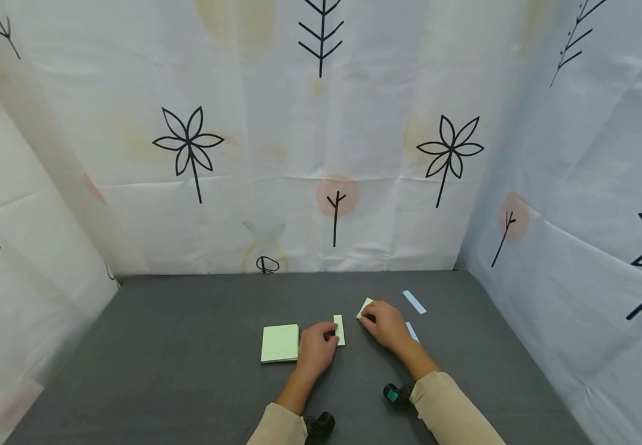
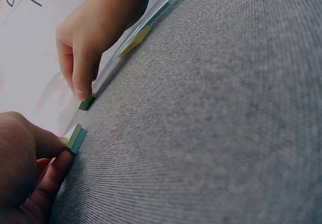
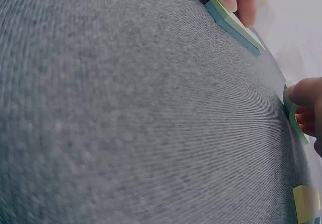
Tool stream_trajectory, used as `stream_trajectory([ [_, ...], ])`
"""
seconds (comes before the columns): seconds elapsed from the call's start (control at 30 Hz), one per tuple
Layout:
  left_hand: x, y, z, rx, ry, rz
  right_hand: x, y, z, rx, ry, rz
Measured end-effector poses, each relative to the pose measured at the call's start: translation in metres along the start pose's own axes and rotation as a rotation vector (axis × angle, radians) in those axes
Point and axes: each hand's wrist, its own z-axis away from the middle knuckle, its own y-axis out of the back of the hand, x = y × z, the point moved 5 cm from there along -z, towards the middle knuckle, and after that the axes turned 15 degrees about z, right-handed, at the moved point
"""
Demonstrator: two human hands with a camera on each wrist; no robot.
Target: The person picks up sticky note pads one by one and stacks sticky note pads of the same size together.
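My left hand (image 1: 316,349) pinches the side of a narrow pale-green sticky note pad (image 1: 340,337) on the dark table. In the left wrist view this pad (image 2: 75,138) shows a green layer over a blue-green one. Further right, my right hand (image 1: 385,324) holds a small pale-green sticky note (image 1: 364,305) between thumb and fingers. From the right wrist that note (image 3: 293,110) looks bent; the fingers hide part of it. A square pale-green sticky note pad (image 1: 280,343) lies just left of my left hand.
One light-blue strip (image 1: 414,302) lies beyond my right hand, and another blue piece (image 1: 413,332) is partly hidden by that wrist. A yellow pad (image 2: 135,42) shows in the wrist views. Patterned white cloth (image 1: 276,222) surrounds the table's back and sides.
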Motion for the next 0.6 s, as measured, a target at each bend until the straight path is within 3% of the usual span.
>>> stream_trajectory([
  [0.37,0.001,0.000,0.000,-0.012,0.027,-0.008,0.006,0.000,-0.005,-0.024,0.039,-0.023],
  [0.6,-0.001,-0.001,-0.001,-0.020,0.038,0.003,0.012,-0.005,-0.010,-0.149,0.029,0.004],
])
